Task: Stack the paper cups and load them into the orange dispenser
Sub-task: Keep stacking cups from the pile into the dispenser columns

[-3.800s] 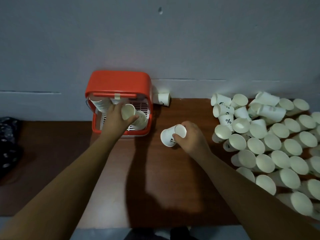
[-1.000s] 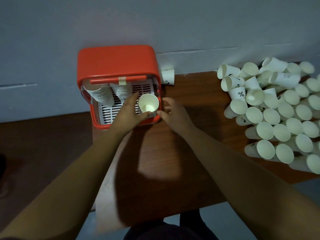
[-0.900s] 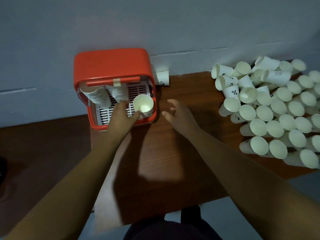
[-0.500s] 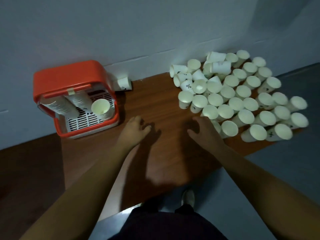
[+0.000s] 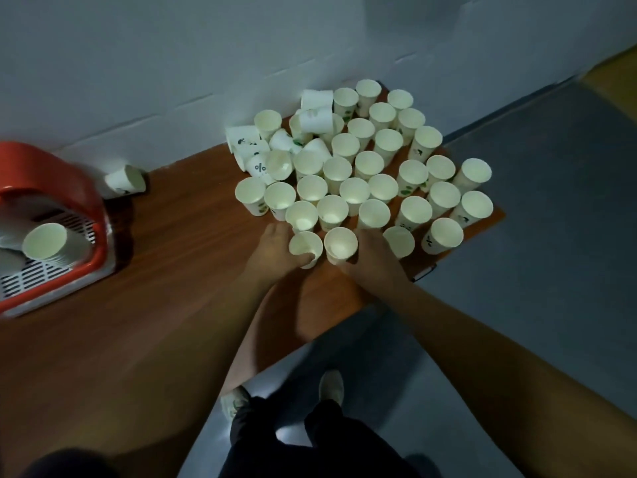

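At frame centre, one upright cup (image 5: 305, 249) is gripped by the left hand (image 5: 275, 251), and a neighbouring cup (image 5: 340, 244) by the right hand (image 5: 374, 260); the orange dispenser (image 5: 51, 188) is seen at left.

dispenser (image 5: 51, 215) left on table (image 5: 172, 270), cup cluster (image 5: 362, 174) right, lone cup (image 5: 125, 180) between
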A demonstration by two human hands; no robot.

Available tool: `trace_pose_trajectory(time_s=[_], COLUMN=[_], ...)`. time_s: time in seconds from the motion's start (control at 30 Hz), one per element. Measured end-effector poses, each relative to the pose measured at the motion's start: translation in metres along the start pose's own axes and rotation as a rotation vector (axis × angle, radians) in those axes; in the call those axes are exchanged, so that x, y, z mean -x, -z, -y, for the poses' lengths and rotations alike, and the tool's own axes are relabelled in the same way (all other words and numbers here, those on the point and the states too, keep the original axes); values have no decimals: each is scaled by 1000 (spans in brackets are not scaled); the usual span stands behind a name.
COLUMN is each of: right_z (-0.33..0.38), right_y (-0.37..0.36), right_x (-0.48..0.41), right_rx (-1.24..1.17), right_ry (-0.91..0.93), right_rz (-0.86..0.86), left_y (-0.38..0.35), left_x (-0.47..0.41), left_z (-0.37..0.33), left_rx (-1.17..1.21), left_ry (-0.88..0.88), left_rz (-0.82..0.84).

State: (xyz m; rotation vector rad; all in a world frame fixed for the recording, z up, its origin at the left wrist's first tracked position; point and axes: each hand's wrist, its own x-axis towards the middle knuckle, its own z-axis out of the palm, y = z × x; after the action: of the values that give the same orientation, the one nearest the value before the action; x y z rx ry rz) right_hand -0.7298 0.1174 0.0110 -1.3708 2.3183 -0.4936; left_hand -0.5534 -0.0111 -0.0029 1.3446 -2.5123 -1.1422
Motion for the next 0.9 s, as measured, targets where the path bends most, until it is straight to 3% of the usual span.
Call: trace_pose_trajectory(time_s=[0.57, 0.7, 0.9], right_z=[-13, 1, 64], right_y=[-45, -38, -28], right_x=[-25, -22, -27], right_rx=[158, 114, 74], right_ry=[196, 234, 313], right_rz=[26, 38, 24], left_y=[-49, -30, 34], left_x=[-4, 12, 57], left_z=[22, 29, 58], left_rx=[-19, -13, 9], left_ry=[-16, 33, 158], left_rz=[-46, -51, -226])
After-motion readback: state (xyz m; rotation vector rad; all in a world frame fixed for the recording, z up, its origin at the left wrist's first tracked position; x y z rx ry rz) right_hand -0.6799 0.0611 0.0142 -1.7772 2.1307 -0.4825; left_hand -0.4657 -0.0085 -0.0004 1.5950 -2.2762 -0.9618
